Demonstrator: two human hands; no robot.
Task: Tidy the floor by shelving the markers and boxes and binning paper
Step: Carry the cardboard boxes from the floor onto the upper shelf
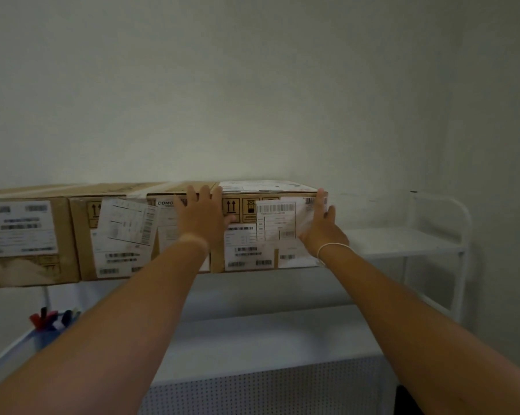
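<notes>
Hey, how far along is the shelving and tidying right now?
Done: three cardboard boxes sit in a row on the top shelf, and markers stand in a holder on the shelf below. In hand: the left hand and right hand press flat on the rightmost box, settling it. The floor and any paper are out of view.

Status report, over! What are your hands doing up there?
Both hands flat on rightmost box: left hand, right hand. Box sits on top shelf beside other boxes. Nothing blocking.
</notes>
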